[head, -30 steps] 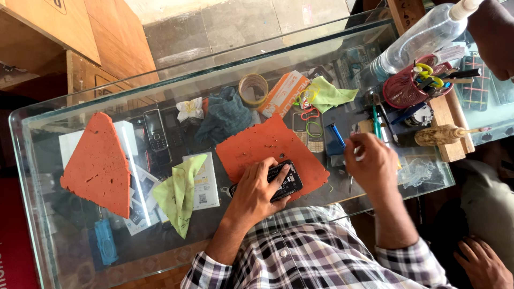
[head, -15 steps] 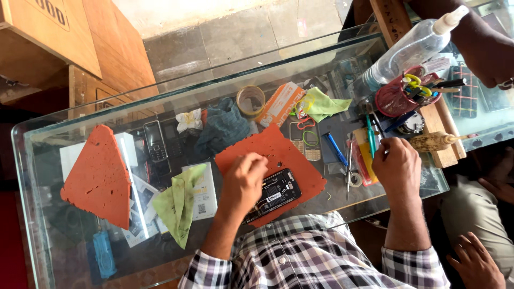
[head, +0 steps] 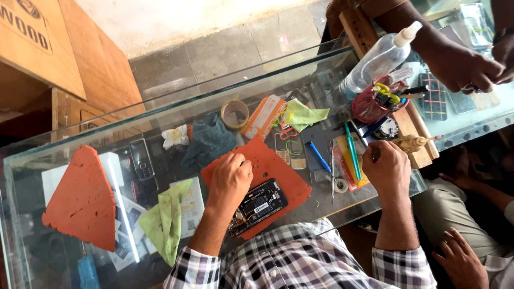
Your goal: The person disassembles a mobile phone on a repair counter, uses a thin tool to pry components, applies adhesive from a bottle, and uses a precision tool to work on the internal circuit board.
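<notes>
An opened mobile phone [head: 259,206], back cover off and its battery and innards showing, lies tilted on an orange rubber mat [head: 278,166] atop a glass display counter [head: 64,150]. The person's left hand [head: 230,179] rests curled on the mat just above the phone, fingers bent inward near the handset's upper edge; whether they pinch anything cannot be told. The right hand [head: 390,170] sits well apart to the other side, loosely fisted at the counter's edge beside a teal pen-shaped tool [head: 350,152] and a blue screwdriver [head: 319,157]; what it grips, if anything, is hidden. A small roll of white tape [head: 340,185] lies near it. Behind the mat are a roll of brown tape [head: 235,114], a grey-blue cloth [head: 210,141], a yellow-green cloth [head: 305,115] and a red tool cup [head: 375,104] beside a clear squeeze bottle [head: 377,61]. A second orange mat [head: 83,200], triangular, lies at the far end of the counter, with another green cloth [head: 166,219] nearby. Another person's hand [head: 460,67] reaches in over the counter's far corner.
</notes>
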